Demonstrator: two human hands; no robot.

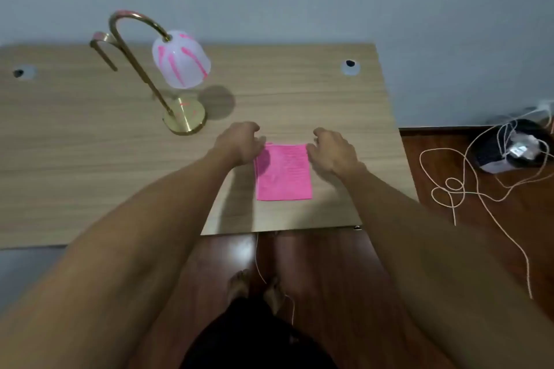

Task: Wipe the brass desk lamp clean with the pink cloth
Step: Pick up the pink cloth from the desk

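A brass desk lamp (141, 69) stands at the back left of the wooden desk (90, 165). It has a curved arm, a round base and a white shade (181, 60) streaked with pink marks. A folded pink cloth (284, 177) lies flat on the desk nearer to me, right of the lamp. My left hand (239, 144) rests at the cloth's far left corner with fingers curled. At the far right corner sits my right hand (332, 150), fingers bent down onto the edge. Whether either hand grips the cloth is hidden.
The desk has two cable holes, one at the back left (19, 72) and one at the back right (350, 64). Its right edge drops to a dark wooden floor with loose cord (467, 189) and a black device (509, 147). A grey wall runs behind.
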